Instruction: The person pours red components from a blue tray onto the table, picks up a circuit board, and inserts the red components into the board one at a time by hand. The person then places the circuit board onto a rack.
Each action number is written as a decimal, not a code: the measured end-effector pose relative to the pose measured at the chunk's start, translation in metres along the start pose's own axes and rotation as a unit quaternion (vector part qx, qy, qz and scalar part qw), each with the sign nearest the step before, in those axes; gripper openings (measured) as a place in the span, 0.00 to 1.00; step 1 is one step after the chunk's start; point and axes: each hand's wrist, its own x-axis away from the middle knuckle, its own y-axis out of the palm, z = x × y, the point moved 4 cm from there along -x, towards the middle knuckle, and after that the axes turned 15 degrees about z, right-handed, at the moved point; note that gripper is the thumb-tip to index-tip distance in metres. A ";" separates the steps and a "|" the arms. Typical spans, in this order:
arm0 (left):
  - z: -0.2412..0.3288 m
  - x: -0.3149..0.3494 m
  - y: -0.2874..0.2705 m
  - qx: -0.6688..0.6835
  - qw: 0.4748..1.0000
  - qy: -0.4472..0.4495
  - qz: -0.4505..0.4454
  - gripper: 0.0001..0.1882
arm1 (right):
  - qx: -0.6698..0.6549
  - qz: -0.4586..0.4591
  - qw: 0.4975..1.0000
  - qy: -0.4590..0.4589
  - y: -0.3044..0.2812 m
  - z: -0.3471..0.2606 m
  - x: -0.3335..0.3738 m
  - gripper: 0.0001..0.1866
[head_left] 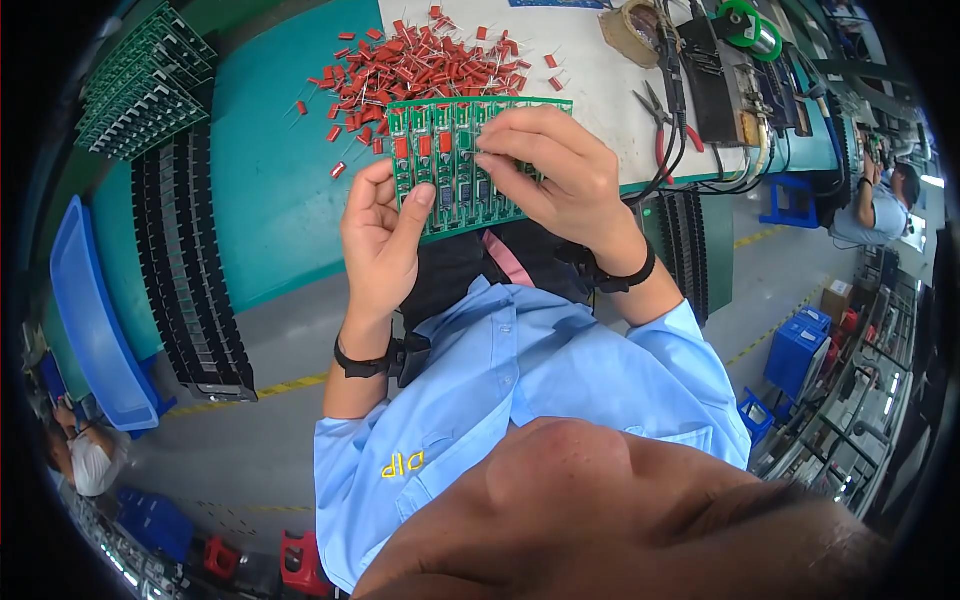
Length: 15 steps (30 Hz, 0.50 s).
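A green circuit board panel (450, 160) with red box-shaped parts fitted in its upper row is held over the near edge of the teal bench. My left hand (378, 235) grips its lower left side, thumb across the front. My right hand (555, 170) lies over the panel's right half, fingertips pinched near the panel's middle; whether a part sits between them is hidden. A heap of loose red components (420, 62) with wire legs lies on the bench just beyond the panel. Both wrists wear black straps.
Black slotted racks (185, 260) stand at the left beside a blue tray (90, 320). More green boards (145, 80) sit in racks at far left. Red-handled pliers (662, 125), a tape roll (630, 30) and cables lie at the right. Other people work at lower left and far right.
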 end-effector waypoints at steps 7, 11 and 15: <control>0.000 -0.001 0.000 -0.004 1.000 0.001 -0.008 0.16 | 0.014 -0.010 1.000 0.001 0.003 0.000 -0.002 0.12; 0.000 0.001 0.000 0.001 1.000 0.008 -0.007 0.16 | 0.016 -0.013 1.000 -0.005 0.003 -0.001 -0.003 0.12; 0.001 0.002 0.002 0.009 1.000 0.003 -0.003 0.16 | 0.012 -0.020 1.000 0.001 0.003 -0.001 -0.001 0.12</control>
